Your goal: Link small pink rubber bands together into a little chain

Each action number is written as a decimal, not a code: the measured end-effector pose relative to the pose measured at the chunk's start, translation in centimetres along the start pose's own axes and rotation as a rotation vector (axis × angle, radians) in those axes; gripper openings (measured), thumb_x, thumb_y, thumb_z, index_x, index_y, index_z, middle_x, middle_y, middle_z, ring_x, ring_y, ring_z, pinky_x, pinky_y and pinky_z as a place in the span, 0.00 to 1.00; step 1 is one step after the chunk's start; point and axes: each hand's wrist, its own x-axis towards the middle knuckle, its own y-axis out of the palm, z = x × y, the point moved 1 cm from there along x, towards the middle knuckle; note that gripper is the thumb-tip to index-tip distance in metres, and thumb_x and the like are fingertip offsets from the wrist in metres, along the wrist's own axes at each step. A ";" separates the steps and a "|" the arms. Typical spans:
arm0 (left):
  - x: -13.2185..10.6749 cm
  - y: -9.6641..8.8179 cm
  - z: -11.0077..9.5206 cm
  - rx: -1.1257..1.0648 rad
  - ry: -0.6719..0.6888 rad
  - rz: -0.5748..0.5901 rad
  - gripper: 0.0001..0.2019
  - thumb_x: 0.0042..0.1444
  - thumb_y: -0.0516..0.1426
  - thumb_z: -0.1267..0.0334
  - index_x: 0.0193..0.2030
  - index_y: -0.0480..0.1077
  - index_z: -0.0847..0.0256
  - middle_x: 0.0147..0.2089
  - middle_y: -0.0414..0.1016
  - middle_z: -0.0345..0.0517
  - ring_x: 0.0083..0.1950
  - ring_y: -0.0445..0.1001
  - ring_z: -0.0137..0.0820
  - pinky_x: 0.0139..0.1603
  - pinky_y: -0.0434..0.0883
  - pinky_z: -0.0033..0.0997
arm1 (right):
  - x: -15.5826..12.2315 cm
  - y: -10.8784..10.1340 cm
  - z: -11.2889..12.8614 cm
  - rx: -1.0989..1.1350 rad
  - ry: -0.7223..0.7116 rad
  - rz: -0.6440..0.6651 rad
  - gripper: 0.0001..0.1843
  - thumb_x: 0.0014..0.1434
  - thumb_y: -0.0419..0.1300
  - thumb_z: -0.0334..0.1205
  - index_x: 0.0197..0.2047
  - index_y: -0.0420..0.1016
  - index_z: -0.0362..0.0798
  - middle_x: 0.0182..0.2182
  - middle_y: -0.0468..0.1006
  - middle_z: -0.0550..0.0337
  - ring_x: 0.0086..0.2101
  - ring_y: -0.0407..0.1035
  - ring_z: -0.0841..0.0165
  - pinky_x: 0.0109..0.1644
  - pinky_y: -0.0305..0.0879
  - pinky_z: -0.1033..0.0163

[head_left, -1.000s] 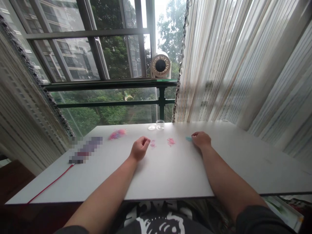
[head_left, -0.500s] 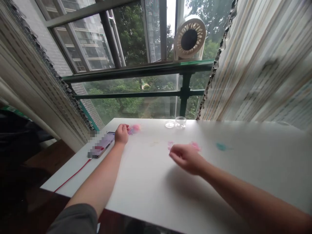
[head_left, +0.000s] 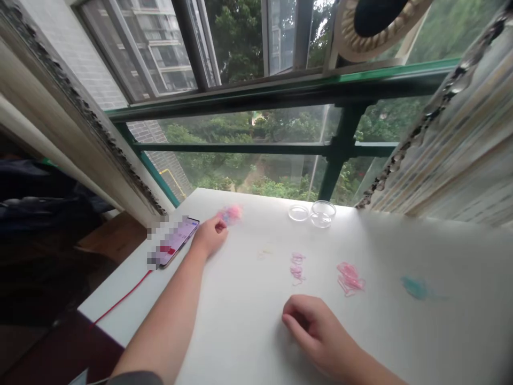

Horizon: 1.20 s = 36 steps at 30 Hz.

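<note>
My left hand (head_left: 209, 236) reaches to the far left of the white table (head_left: 248, 321), its fingers pinched at the edge of a mixed pink and blue heap of small rubber bands (head_left: 230, 214). My right hand (head_left: 315, 330) rests on the table near me, fingers curled loosely, nothing visible in it. Sorted little piles lie ahead of it: purple-pink bands (head_left: 297, 266), pink bands (head_left: 349, 278), teal bands (head_left: 416, 287) and a faint yellowish few (head_left: 265, 251).
A phone (head_left: 174, 248) with a red cable (head_left: 120, 300) lies at the table's left edge. A clear round container (head_left: 323, 212) and its lid (head_left: 298, 213) stand at the back. Window, green railing, a fan on the sill and striped curtains at right.
The view has swung left and down. My left hand went from the middle to the mixed heap. My right hand left the teal pile and pulled back toward me.
</note>
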 end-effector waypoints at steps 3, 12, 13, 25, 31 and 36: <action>-0.5 0.3 -0.4 0.003 0.043 -0.012 0.07 0.45 0.56 0.62 0.31 0.73 0.59 0.33 0.75 0.43 0.33 0.71 0.31 0.36 0.67 0.28 | -0.3 -0.1 -0.3 0.007 -0.003 0.019 0.09 0.57 0.51 0.37 0.25 0.62 0.49 0.20 0.64 0.63 0.23 0.58 0.71 0.28 0.55 0.65; -1.1 1.0 -0.2 0.062 0.192 -0.039 0.07 0.54 0.51 0.65 0.29 0.69 0.61 0.32 0.72 0.48 0.37 0.70 0.36 0.41 0.66 0.34 | 0.8 -0.5 -0.2 0.072 0.088 -0.055 0.12 0.59 0.50 0.40 0.25 0.61 0.47 0.20 0.60 0.65 0.23 0.55 0.72 0.27 0.53 0.66; -1.2 1.1 -0.5 0.035 0.214 -0.048 0.07 0.54 0.51 0.65 0.30 0.68 0.61 0.33 0.72 0.48 0.38 0.70 0.36 0.41 0.66 0.34 | 0.8 -0.4 -0.1 0.066 0.100 -0.054 0.11 0.58 0.51 0.40 0.25 0.62 0.47 0.20 0.60 0.65 0.23 0.55 0.72 0.28 0.53 0.67; -4.6 1.3 -5.4 -0.353 0.569 0.121 0.07 0.59 0.51 0.62 0.36 0.68 0.61 0.32 0.72 0.43 0.36 0.70 0.31 0.39 0.66 0.30 | 1.7 0.8 0.5 -0.008 0.151 -0.174 0.03 0.53 0.53 0.32 0.29 0.66 0.46 0.21 0.65 0.65 0.23 0.58 0.75 0.28 0.54 0.69; -5.0 0.8 -6.5 -0.386 0.713 0.135 0.04 0.58 0.53 0.65 0.35 0.68 0.61 0.32 0.71 0.43 0.35 0.69 0.29 0.38 0.66 0.29 | 1.6 1.2 0.3 0.070 0.102 -0.214 0.04 0.53 0.54 0.31 0.34 0.67 0.47 0.20 0.64 0.68 0.21 0.56 0.76 0.26 0.53 0.70; -5.6 0.9 -8.2 -0.419 0.858 0.109 0.03 0.56 0.54 0.71 0.36 0.68 0.61 0.31 0.71 0.43 0.35 0.68 0.28 0.38 0.65 0.28 | 1.5 0.9 -0.4 0.243 0.056 -0.284 0.11 0.53 0.53 0.29 0.41 0.63 0.48 0.22 0.63 0.68 0.22 0.55 0.77 0.25 0.52 0.70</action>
